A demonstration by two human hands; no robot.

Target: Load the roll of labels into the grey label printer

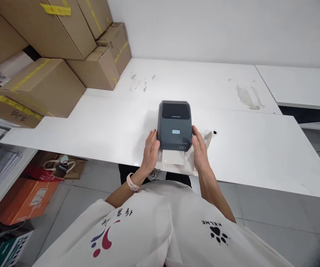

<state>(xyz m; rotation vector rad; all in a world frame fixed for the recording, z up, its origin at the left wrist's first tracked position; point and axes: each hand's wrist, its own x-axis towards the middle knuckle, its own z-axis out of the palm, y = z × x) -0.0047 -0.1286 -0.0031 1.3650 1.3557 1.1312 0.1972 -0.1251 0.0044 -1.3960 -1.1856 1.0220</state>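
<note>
Left hand [150,152] and right hand [200,154] clamp the printer [174,140] between them, long axis roughly square to the bench [260,155]'s near edge

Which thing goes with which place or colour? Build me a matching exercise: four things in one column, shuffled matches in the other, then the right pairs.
Things
1. wristband
2. dark device
3. orange box
4. small white roll

Matches
A. between the left hand and the right hand
B. just outside the right hand
C. pink
D. lower left, below the tabletop

Pairs: 1-C, 2-A, 3-D, 4-B
</note>
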